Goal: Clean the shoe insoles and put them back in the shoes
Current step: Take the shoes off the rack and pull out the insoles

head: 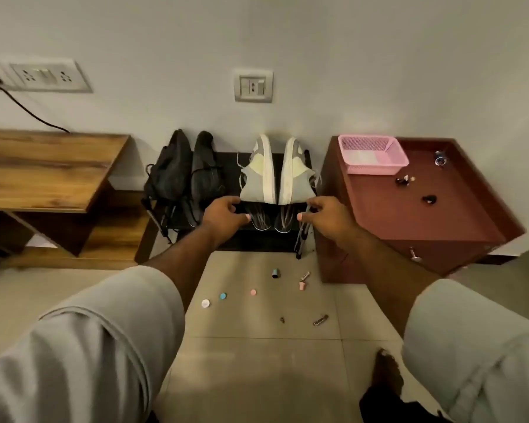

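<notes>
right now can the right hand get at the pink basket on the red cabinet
Probably yes. The right hand is at the heel of the grey shoe on the rack, and the pink basket sits on the near-left corner of the red cabinet beside it, with nothing between them.

**Grey sneakers stand on end at the rack**

Two grey-and-white sneakers, the left shoe and the right shoe, stand side by side, touching, toes up against the wall, white soles facing inward. Loose laces trail at their outer sides. Insoles cannot be seen.
</notes>
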The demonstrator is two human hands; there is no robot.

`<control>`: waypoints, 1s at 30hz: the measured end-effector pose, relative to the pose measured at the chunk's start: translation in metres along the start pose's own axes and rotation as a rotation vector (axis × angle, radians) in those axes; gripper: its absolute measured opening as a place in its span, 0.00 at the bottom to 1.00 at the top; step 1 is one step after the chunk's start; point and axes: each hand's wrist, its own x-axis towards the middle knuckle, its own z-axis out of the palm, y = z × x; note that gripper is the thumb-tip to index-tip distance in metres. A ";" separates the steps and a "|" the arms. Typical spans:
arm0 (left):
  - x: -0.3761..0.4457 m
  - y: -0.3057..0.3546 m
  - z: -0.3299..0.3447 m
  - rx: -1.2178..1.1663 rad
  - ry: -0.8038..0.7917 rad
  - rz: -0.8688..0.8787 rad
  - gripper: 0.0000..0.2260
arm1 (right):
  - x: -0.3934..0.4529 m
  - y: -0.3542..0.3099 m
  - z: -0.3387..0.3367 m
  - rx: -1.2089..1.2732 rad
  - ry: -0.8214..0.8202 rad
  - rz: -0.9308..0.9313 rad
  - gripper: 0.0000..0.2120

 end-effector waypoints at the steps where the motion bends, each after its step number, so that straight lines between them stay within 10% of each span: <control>1: 0.025 0.001 0.004 -0.034 -0.010 -0.014 0.25 | 0.024 0.004 0.006 0.046 0.033 0.026 0.26; 8: 0.153 -0.018 0.029 -0.160 -0.222 -0.250 0.38 | 0.159 0.051 0.028 0.072 0.064 0.149 0.54; 16: 0.208 -0.044 0.054 -0.109 -0.063 -0.097 0.25 | 0.200 0.055 0.036 0.242 0.060 0.029 0.40; 30: -0.102 -0.090 0.008 0.248 -0.044 0.188 0.18 | -0.120 0.037 0.046 -0.421 -0.063 -0.233 0.21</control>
